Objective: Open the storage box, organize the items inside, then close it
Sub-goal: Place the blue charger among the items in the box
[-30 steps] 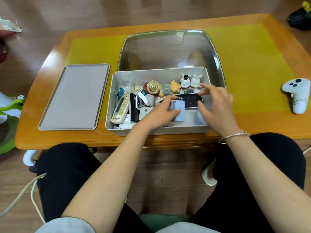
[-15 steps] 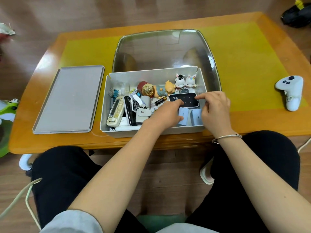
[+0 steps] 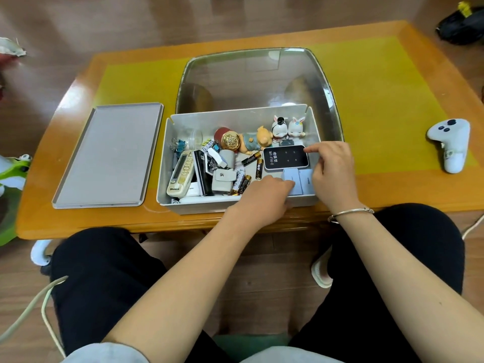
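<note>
- Two hands work inside our box on the surface: left hand pressing blue cards, right hand fingering the router.
- We judge cards light, slippery; pinch edges.

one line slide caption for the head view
Both hands arrange a black Wi-Fi device and pale blue cards in the open storage box.

A home living space. A low, glossy orange wooden counter with a yellow-green inlay stands on wood-plank flooring. An open grey storage box on it holds household odds and ends: small figurines, batteries and a remote control. A slipper rests on the floor beneath.
</note>
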A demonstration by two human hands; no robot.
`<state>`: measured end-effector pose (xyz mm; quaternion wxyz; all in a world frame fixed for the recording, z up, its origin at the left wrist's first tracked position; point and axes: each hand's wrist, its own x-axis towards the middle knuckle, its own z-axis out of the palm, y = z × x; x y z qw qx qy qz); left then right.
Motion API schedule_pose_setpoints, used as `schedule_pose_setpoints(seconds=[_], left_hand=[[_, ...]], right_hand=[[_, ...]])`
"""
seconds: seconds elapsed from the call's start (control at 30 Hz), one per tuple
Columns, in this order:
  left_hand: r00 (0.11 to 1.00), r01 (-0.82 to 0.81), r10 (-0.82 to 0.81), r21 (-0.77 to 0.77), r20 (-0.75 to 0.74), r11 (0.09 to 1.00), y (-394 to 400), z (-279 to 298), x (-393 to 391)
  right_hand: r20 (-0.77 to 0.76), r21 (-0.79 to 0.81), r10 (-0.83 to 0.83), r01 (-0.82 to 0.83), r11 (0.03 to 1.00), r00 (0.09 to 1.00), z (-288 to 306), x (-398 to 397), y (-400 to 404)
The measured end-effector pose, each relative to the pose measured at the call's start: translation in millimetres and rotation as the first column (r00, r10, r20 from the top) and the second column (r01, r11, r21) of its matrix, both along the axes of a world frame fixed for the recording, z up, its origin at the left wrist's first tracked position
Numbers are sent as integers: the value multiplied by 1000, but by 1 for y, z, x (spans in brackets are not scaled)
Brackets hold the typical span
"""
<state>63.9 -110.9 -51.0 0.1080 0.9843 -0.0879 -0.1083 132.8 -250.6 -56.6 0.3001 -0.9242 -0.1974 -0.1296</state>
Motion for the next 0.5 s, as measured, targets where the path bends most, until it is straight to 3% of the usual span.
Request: schedule_pose_setpoints(seconds=[0.17, 0.33, 0.5], left_hand=[[992, 22, -29, 56, 121, 998, 2, -6, -8], [988, 3, -13, 69, 152, 998, 2, -6, -11], [985, -8, -5, 74, 175, 997, 3, -7, -11]], right_hand=[[51, -192, 140, -127, 973, 989, 11, 4, 3], [-254, -537, 215, -322, 779, 943, 13, 13, 12], [-332, -573, 197, -363, 735, 923, 20, 20, 15]])
